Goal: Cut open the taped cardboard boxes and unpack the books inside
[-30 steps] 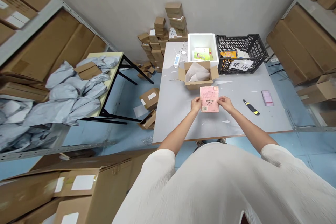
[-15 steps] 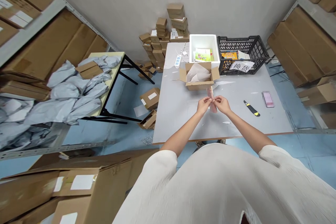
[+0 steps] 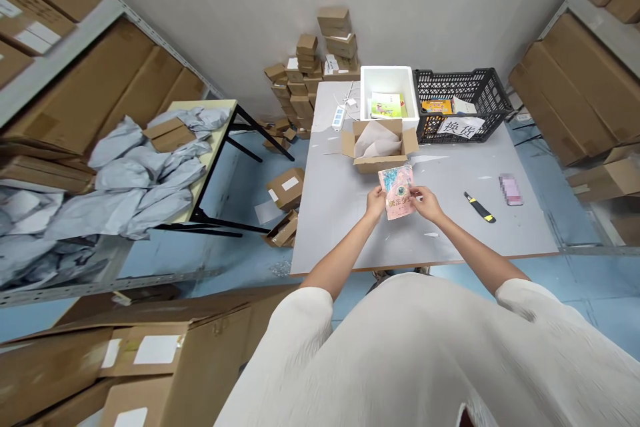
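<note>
A pink book (image 3: 399,192) with a blue patch and dark lettering is held up over the grey table (image 3: 330,213), its cover facing me. My left hand (image 3: 376,203) grips its left edge, and my right hand (image 3: 425,203) pinches the right edge. Just beyond the book stands an open cardboard box (image 3: 380,163) with crumpled pale paper (image 3: 377,141) inside. A black and yellow utility knife (image 3: 480,207) lies to the right of my right hand, and a pink blurred item (image 3: 511,189) is farther right.
At the back of the table are a white foam box (image 3: 414,107) and a black crate (image 3: 465,130), both holding books, and a power strip (image 3: 339,117). Grey bags (image 3: 125,173) cover a side table on the left. Stacked cartons (image 3: 303,83) stand by the wall.
The book has turned from nearly edge-on to showing its front cover. My hands have moved apart to its two side edges, the left one shifting left.
</note>
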`<state>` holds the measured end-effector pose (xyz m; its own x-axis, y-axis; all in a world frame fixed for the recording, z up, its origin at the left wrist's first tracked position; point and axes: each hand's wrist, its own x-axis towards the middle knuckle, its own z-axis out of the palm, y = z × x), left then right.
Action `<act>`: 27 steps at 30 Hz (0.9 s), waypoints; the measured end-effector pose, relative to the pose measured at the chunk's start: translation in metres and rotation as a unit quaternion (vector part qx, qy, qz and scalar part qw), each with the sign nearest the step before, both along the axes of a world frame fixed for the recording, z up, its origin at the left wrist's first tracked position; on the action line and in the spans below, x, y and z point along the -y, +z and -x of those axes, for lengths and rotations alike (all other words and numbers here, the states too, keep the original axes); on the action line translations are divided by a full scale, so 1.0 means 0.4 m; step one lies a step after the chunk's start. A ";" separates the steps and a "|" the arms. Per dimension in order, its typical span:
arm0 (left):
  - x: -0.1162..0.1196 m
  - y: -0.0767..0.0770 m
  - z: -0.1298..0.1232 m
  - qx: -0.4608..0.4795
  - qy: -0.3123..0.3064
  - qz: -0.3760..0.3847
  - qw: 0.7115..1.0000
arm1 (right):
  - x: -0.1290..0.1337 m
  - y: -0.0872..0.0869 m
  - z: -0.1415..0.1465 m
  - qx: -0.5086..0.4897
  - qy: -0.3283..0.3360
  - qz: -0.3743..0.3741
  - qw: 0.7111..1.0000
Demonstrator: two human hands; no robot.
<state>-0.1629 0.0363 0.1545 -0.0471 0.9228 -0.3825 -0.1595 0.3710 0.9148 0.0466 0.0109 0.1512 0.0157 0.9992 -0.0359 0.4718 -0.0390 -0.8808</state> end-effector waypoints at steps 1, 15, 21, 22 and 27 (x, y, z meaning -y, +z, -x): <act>0.000 -0.001 0.003 -0.001 0.001 0.007 1.000 | -0.002 -0.007 -0.010 -0.003 -0.011 0.010 1.000; -0.031 -0.005 0.022 0.006 0.013 0.002 1.000 | 0.002 0.016 -0.046 -0.177 0.045 0.166 0.969; -0.065 0.009 0.042 0.011 0.029 -0.036 0.999 | -0.017 0.050 -0.041 -0.141 0.055 0.163 0.975; -0.069 0.012 0.044 0.013 0.024 -0.048 0.998 | -0.022 0.052 -0.038 -0.144 0.045 0.159 0.976; -0.065 0.021 0.050 -0.017 -0.059 -0.072 0.996 | -0.056 0.054 -0.027 -0.185 -0.025 0.114 0.976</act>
